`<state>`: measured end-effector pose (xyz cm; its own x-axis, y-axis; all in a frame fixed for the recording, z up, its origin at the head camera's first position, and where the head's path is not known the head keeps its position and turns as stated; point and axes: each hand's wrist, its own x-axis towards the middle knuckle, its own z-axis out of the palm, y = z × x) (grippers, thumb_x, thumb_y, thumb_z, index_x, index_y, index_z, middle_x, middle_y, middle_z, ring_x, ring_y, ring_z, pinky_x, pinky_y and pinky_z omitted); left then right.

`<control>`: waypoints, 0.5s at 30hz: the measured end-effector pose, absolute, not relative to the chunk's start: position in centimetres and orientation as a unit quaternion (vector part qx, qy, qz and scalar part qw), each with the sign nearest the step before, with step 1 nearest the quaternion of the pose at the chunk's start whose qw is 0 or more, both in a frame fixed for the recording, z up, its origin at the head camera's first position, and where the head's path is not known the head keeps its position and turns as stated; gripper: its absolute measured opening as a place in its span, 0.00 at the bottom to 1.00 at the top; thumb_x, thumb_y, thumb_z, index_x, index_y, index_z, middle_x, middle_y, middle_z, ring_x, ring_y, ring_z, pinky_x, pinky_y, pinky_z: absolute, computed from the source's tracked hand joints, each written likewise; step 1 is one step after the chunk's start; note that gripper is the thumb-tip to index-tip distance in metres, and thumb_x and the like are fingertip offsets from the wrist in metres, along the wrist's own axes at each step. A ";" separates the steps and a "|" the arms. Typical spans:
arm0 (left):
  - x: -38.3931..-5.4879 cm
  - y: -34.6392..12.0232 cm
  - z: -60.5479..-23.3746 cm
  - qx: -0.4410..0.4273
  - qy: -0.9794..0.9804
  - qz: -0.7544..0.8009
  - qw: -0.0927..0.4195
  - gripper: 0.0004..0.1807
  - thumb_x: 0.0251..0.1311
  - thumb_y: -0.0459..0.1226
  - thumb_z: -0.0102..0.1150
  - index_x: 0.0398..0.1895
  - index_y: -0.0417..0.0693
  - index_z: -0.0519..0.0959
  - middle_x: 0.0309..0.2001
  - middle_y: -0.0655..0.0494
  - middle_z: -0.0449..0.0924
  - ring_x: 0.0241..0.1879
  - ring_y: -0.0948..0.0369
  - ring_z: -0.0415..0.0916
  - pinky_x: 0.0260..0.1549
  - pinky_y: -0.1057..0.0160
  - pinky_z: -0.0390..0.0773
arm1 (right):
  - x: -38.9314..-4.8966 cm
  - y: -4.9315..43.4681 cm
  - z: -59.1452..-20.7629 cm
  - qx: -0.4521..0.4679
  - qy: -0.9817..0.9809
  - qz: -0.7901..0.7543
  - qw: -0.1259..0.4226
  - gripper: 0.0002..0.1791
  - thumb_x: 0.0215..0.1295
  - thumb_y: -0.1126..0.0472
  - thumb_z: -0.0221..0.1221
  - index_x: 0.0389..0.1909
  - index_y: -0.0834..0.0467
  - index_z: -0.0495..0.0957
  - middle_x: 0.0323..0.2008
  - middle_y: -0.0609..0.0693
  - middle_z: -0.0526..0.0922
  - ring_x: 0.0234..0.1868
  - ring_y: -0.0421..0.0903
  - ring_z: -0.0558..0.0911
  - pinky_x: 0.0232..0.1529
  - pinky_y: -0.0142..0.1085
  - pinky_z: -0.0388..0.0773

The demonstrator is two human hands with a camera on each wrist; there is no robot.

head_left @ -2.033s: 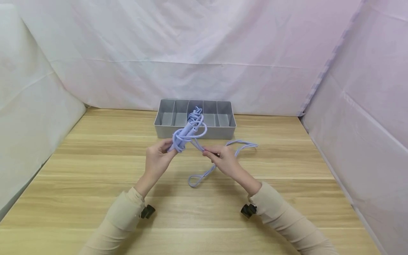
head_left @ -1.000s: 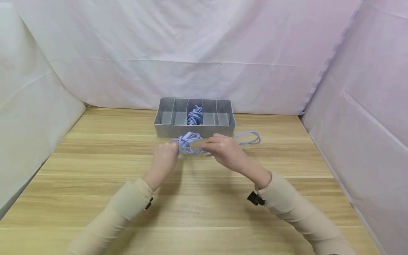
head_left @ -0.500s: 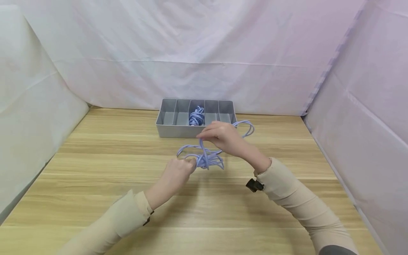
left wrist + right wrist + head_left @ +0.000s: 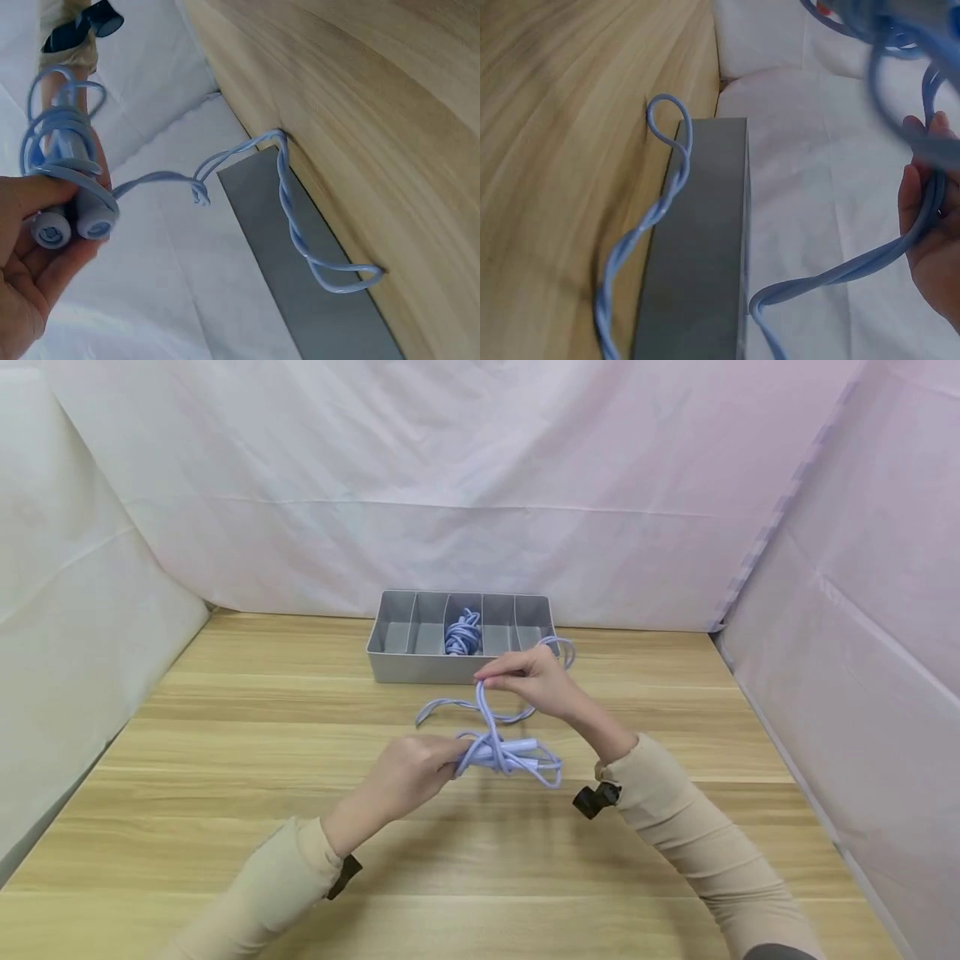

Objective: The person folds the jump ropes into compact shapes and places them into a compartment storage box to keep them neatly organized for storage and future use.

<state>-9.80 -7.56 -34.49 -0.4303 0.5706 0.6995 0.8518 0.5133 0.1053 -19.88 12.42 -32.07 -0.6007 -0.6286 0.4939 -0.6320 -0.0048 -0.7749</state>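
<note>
Rope handles (image 4: pixel 521 747) stretch left to right over the tabletop (image 4: pixel 247 777), jutting rightward from the left hand (image 4: pixel 412 772), whose grip is closed round their left ends. The right hand (image 4: pixel 540 681), on the far side, pinches the doubled cord (image 4: pixel 484 710) coming off them. Left fingers hide those ends from the head camera; the right wrist view blurs and crops the wraps.
</note>
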 end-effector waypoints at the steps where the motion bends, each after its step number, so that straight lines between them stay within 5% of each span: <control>1: -9.9 -7.7 -34.5 -0.439 -0.808 -0.244 0.307 0.12 0.36 0.24 0.66 0.28 0.42 0.79 0.20 0.57 0.80 0.21 0.64 0.78 0.21 0.69 0.78 | -19.9 12.5 -32.3 0.427 -0.704 0.567 -0.016 0.07 0.53 0.77 0.58 0.35 0.74 0.79 0.34 0.65 0.82 0.37 0.40 0.82 0.40 0.39 0.80; 8: -11.2 -8.2 -35.0 -0.419 -0.779 -0.321 0.340 0.15 0.35 0.24 0.68 0.32 0.38 0.82 0.29 0.51 0.84 0.26 0.60 0.81 0.25 0.69 0.79 | -19.7 12.4 -34.3 0.313 -0.678 0.661 -0.071 0.06 0.57 0.73 0.57 0.34 0.69 0.81 0.29 0.42 0.85 0.28 0.38 0.80 0.31 0.28 0.78; 15: -12.8 -8.4 -36.0 -0.352 -0.769 -0.365 0.390 0.14 0.36 0.23 0.69 0.32 0.35 0.81 0.27 0.47 0.83 0.23 0.57 0.81 0.22 0.69 0.79 | -18.5 11.4 -35.6 0.231 -0.691 0.683 -0.045 0.08 0.55 0.74 0.54 0.34 0.76 0.77 0.27 0.53 0.85 0.26 0.36 0.81 0.30 0.27 0.79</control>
